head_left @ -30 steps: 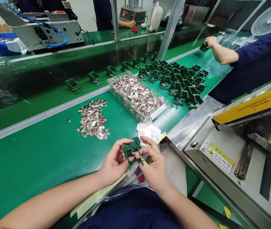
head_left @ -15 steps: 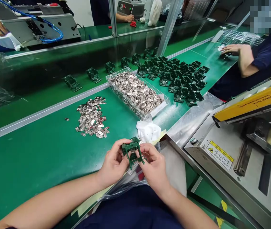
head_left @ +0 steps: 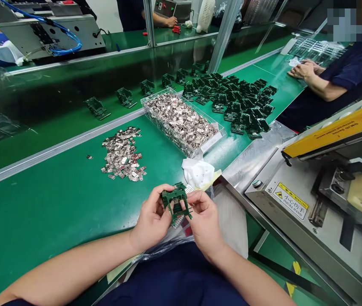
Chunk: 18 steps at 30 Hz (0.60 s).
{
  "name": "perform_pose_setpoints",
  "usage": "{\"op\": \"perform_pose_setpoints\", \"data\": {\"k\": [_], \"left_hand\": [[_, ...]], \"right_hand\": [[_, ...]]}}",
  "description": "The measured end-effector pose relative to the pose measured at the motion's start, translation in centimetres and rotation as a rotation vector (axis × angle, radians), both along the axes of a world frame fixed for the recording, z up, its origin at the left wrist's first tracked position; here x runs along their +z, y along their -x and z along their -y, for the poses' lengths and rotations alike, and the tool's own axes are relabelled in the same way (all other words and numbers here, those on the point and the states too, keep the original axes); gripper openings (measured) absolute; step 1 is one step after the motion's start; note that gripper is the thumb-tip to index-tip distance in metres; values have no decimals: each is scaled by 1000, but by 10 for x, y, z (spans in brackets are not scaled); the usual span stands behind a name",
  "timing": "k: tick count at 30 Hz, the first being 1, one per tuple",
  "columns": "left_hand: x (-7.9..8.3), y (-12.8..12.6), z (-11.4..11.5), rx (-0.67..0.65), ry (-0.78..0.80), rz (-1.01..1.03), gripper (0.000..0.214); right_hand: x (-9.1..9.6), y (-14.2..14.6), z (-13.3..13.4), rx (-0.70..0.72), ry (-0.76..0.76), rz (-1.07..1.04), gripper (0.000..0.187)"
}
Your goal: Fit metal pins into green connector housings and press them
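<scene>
Between my hands, just past the table's near edge, is a green plastic frame [head_left: 177, 196] with an open middle and thin prongs. My left hand [head_left: 153, 216] grips its left side, thumb at the opening. On the right side, my right hand [head_left: 204, 221] pinches it with thumb and fingers. Parts of the fingertips are hidden behind the frame. Ahead of my left hand lies a loose pile of small metal pieces [head_left: 122, 155]. Farther on, a clear plastic tray [head_left: 212, 143] is filled with similar metal pieces. A crumpled white cloth [head_left: 198, 172] sits just beyond my right hand.
Many green frames [head_left: 232, 100] are heaped behind the tray, with several more in a row on the green strip [head_left: 95, 108]. A metal machine [head_left: 283, 221] with a warning label stands at right. A co-worker's hands [head_left: 305, 70] are at the far right.
Both hands keep hold of the green frame, almost in the same place. The co-worker's hands at right have come together, and the hand over the blue bin at far left is gone.
</scene>
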<state>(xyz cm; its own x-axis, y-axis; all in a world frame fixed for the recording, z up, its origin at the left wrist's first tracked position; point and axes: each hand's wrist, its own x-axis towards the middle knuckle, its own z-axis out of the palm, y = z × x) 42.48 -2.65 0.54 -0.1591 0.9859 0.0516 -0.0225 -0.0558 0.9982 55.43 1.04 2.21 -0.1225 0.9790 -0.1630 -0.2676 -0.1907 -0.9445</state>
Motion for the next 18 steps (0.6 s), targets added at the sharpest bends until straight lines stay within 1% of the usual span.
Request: {"op": "perform_pose_setpoints", "data": {"k": [7, 10, 12, 13, 15, 16, 18], "left_hand": [[1, -7, 7, -64, 2, -17, 30], [2, -8, 5, -99, 31, -2, 33], [5, -9, 1, -106, 78, 54, 38], [6, -10, -3, -86, 98, 92, 41], [8, -13, -12, -6, 117, 163, 46], [9, -15, -17, 37, 113, 192, 48], [7, -21, -26, 85, 100, 244, 51]], "right_hand": [[-8, -6, 15, -30, 56, -68, 28], [-12, -15, 15, -21, 45, -34, 29], [-17, -25, 14, -24, 24, 12, 29], [-20, -31, 13, -44, 16, 42, 28], [-31, -42, 14, -66, 6, 126, 29], [-37, -46, 15, -45, 7, 171, 30], [-49, -49, 17, 61, 6, 235, 34]]}}
